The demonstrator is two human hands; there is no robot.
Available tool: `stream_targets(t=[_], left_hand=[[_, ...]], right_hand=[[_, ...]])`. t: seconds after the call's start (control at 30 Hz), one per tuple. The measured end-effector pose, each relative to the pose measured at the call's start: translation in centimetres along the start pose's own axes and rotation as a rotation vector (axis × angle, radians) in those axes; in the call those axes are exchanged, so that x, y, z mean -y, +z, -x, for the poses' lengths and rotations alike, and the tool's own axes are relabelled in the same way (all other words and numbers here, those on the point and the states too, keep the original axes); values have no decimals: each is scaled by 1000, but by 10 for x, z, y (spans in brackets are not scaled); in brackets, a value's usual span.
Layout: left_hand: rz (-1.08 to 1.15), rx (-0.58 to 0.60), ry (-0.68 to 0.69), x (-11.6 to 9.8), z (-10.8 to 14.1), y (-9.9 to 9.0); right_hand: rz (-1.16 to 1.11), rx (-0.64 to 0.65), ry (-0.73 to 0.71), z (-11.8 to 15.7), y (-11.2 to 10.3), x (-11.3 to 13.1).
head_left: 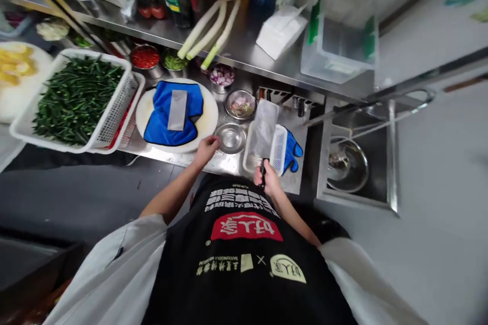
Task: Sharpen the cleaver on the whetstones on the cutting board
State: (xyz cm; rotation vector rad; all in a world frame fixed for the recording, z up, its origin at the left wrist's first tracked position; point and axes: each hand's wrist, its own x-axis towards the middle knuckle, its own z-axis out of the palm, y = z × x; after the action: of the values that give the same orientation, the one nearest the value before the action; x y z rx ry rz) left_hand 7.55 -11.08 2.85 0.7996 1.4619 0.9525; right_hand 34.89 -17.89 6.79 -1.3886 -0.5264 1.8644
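My right hand (269, 176) is wrapped round the black handle of a cleaver (266, 127). Its broad grey blade points away from me, above a white plastic container (249, 155). My left hand (208, 150) is loosely closed beside the rim of a shallow steel bowl (231, 138), with nothing visible in the fingers; whether it touches the rim I cannot tell. To its left, a grey rectangular block (177, 110), like a whetstone, lies on a blue cloth (160, 119) spread over a round white cutting board (209, 106).
A white basket of green chopped stalks (80, 101) stands at left. Behind are bowls of red pieces (145, 56) and purple onion (221, 75). Leeks (208, 28) overhang the shelf edge. A second blue cloth (293, 151) and a sink (381, 157) are at right.
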Motion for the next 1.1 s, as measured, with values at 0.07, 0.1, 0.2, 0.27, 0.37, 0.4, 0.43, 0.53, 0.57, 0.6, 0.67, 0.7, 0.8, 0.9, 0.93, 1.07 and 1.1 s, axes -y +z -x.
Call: stream_targets(t=[0.07, 0.1, 0.2, 0.27, 0.37, 0.4, 0.43, 0.53, 0.57, 0.6, 0.67, 0.7, 0.8, 0.9, 0.93, 1.07, 1.1], left_hand=[[165, 49, 64, -36, -5, 16], [222, 110, 71, -53, -5, 24], [316, 341, 47, -99, 1, 42], [312, 433, 49, -120, 7, 50], [275, 434, 94, -137, 13, 59], [262, 421, 108, -139, 13, 62], [249, 412, 117, -141, 13, 65], [199, 432, 122, -145, 13, 70], [184, 447, 122, -145, 13, 72], [174, 464, 125, -146, 14, 73], [167, 492, 135, -145, 14, 76], [170, 502, 135, -145, 15, 78], [193, 506, 103, -141, 15, 85], [229, 479, 44, -136, 14, 94], [241, 468, 27, -134, 14, 96], [253, 463, 11, -134, 18, 107], [252, 465, 16, -134, 19, 109]], right_hand=[[-32, 48, -53, 4, 15, -5], [-35, 61, -84, 8, 19, -6], [-21, 127, -150, 20, 25, -3], [-14, 165, -188, 28, 25, 0], [1, 179, -231, 36, 24, 4], [4, 172, -241, 38, 23, 5], [4, 163, -249, 39, 22, 5], [-21, 160, -250, 40, 14, 4], [-36, 170, -243, 39, 10, 4], [-51, 188, -231, 38, 5, 4], [-78, 239, -200, 36, -5, 5], [-89, 272, -183, 35, -10, 5], [-124, 373, -123, 30, -24, 8], [-165, 442, -64, 25, -34, 10], [-177, 458, -51, 24, -36, 10], [-209, 493, -38, 19, -44, 10], [-207, 494, -41, 18, -46, 10]])
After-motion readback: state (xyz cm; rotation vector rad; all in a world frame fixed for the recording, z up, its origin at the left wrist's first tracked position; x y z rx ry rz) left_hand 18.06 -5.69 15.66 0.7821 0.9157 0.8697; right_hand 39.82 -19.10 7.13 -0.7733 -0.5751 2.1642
